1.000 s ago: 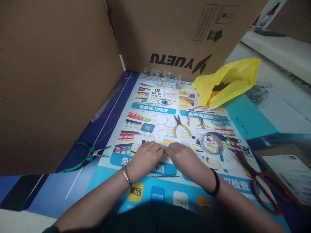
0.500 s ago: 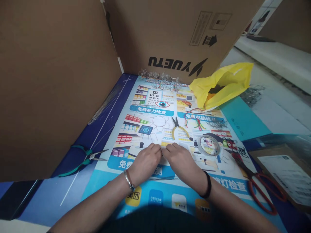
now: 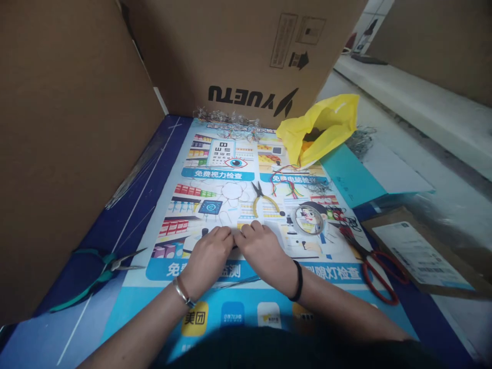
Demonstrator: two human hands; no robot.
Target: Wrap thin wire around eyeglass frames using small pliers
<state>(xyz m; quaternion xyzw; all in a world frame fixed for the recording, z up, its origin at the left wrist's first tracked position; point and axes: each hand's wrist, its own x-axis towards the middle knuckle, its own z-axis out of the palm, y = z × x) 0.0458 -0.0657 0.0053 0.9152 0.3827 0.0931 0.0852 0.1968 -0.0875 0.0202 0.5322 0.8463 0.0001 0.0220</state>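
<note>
Close together over the printed poster (image 3: 132, 302), my left hand (image 3: 212, 259) and my right hand (image 3: 265, 256) meet at the fingertips. Fingers on both are curled into a pinch. Whatever they pinch is hidden behind the knuckles. Thin wire strands (image 3: 242, 282) lie on the poster just below the hands. Just beyond the fingers rest small pliers (image 3: 258, 195) with yellow handles, jaws pointing away. A thin wire bent into a flower-like outline (image 3: 232, 191) lies to their left.
Right of my hands are a roll of clear tape (image 3: 323, 225), red-handled scissors (image 3: 371, 254) and a labelled brown packet (image 3: 423, 256). Green-handled pliers (image 3: 109, 261) lie left. Cardboard walls (image 3: 246, 56) stand behind and left. A yellow bag (image 3: 334, 115) and a tangled wire pile (image 3: 230, 120) sit at the back.
The camera view has turned slightly, so the whole scene sits further left. My hands stay together, fingers still pinched, with little visible change in their pose.
</note>
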